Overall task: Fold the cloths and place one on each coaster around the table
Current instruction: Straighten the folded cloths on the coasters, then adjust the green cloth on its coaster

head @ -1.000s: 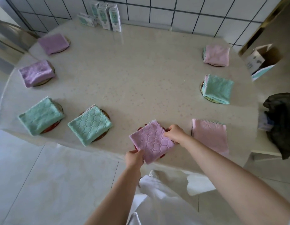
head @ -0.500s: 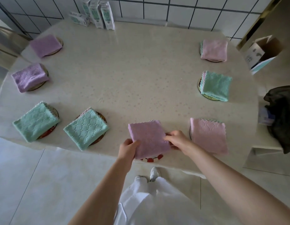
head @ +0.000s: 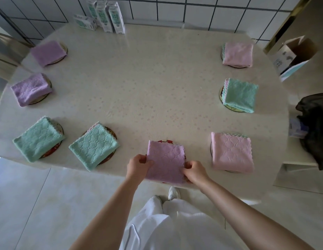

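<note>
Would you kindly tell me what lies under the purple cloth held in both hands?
A coaster: its red-patterned rim peeks out beyond the far edge of the purple cloth. The rest is covered by that cloth, which the left hand and right hand pinch.

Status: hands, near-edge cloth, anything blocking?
Both busy: left hand and right hand pinch purple cloth by its sides. Cloth folded, over coaster. Nothing in the way.

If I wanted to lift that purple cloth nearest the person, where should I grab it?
Probably pinch the purple cloth at its left and right edges, coming from the near side, as the left hand and right hand do. It lies flat and folded on its coaster, so only the edges offer a lip to grasp.
</note>
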Demonstrator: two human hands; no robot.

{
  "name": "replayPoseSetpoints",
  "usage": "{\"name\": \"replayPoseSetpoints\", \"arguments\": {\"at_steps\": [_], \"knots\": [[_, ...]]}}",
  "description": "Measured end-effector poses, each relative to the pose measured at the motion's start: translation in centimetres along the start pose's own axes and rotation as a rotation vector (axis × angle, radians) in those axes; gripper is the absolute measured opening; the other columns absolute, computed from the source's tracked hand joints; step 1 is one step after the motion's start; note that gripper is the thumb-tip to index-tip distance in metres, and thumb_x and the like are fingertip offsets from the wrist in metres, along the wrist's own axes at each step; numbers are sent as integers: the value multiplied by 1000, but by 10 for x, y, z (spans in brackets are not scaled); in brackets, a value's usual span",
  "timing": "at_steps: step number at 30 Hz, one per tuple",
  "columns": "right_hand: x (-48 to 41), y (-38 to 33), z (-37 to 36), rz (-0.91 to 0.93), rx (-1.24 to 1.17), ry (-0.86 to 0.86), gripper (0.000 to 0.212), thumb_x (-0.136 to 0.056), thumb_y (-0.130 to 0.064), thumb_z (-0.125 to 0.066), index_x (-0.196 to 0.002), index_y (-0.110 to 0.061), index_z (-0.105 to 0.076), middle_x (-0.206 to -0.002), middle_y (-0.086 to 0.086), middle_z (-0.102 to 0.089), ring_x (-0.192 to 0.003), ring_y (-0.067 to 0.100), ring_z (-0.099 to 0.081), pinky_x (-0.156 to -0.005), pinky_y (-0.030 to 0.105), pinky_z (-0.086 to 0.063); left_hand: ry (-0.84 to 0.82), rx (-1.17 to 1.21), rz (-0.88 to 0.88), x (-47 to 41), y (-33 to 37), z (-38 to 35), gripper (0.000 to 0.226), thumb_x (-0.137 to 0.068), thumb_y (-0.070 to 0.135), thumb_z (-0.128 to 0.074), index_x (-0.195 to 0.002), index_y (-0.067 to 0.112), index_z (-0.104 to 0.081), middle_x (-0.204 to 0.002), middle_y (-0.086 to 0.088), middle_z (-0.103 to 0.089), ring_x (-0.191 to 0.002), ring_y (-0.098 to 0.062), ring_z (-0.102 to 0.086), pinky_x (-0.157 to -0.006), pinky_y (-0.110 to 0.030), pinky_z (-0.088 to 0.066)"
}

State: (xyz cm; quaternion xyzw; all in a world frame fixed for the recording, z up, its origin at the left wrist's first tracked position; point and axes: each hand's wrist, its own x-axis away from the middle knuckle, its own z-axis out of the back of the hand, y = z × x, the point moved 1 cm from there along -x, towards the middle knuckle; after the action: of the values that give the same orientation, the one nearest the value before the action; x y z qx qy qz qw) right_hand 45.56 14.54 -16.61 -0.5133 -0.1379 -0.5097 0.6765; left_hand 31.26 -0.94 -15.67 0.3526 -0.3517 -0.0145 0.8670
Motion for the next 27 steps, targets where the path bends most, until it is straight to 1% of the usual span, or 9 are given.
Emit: {"name": "replayPoseSetpoints", "arguments": {"at_steps": [2,4,5,8,13,15,19,22,27], "knots": [[1,-3,3,51,117,3,11,-78,-20,-63,-81,-9,-62,-78,7,-68,-76,28,-63,-66,37,-51,39,-85,-37,0,-1,3,21,-81,20,-69,-101,14,-67,-93,0,-69,-84,-18,-60,-70,-25,-47],[1,-8,9,113,220,60,8,-82,-20,-61,-87,-16,-56,-86,2,-63,-80,22,-58,-66,30,-42,74,-117,-48,0,-3,8,18,-83,17,-67,-100,13,-66,-91,0,-67,-80,-16,-59,-59,-19,-41],[1,-11,12,149,262,107,10,-83,-19,-60,-92,-16,-55,-92,1,-60,-84,22,-57,-68,29,-41,94,-126,-57,-1,-4,12,17,-83,16,-66,-99,13,-66,-90,0,-67,-81,-16,-60,-59,-19,-40],[-1,-28,19,273,366,223,14,-86,-16,-56,-100,-14,-53,-100,0,-51,-90,23,-56,-72,30,-42,144,-155,-109,-7,-6,29,15,-83,16,-67,-98,12,-65,-90,-1,-68,-82,-17,-61,-69,-22,-41],[-7,-66,-1,438,380,214,17,-84,-12,-56,-101,-12,-57,-105,7,-59,-96,27,-56,-84,35,-46,232,-157,-152,-26,-3,70,17,-83,11,-60,-99,13,-66,-87,0,-67,-80,-17,-60,-67,-24,-40],[-6,-81,-19,442,367,182,19,-84,-14,-55,-102,-13,-59,-106,6,-62,-99,26,-58,-85,33,-46,258,-190,-174,-36,-3,91,20,-84,11,-58,-101,15,-67,-89,-1,-67,-80,-19,-60,-68,-25,-42],[-3,-109,-68,387,348,119,19,-87,-19,-55,-103,-13,-62,-102,5,-67,-100,23,-61,-76,23,-38,296,-266,-245,-61,-12,136,21,-84,9,-56,-102,14,-66,-98,-4,-68,-88,-22,-61,-78,-31,-48],[-4,-129,-108,363,262,87,19,-81,-15,-59,-99,-13,-65,-95,6,-70,-95,23,-64,-81,26,-46,292,-360,-309,-81,-23,171,25,-81,6,-60,-105,11,-65,-110,-6,-64,-102,-26,-56,-88,-38,-47],[-4,-172,-158,319,268,140,24,-84,-16,-57,-106,-12,-64,-106,6,-66,-101,23,-60,-80,25,-41,177,-446,-234,-106,-48,214,35,-77,6,-62,-111,11,-61,-113,-9,-55,-106,-28,-49,-89,-39,-43]]}}
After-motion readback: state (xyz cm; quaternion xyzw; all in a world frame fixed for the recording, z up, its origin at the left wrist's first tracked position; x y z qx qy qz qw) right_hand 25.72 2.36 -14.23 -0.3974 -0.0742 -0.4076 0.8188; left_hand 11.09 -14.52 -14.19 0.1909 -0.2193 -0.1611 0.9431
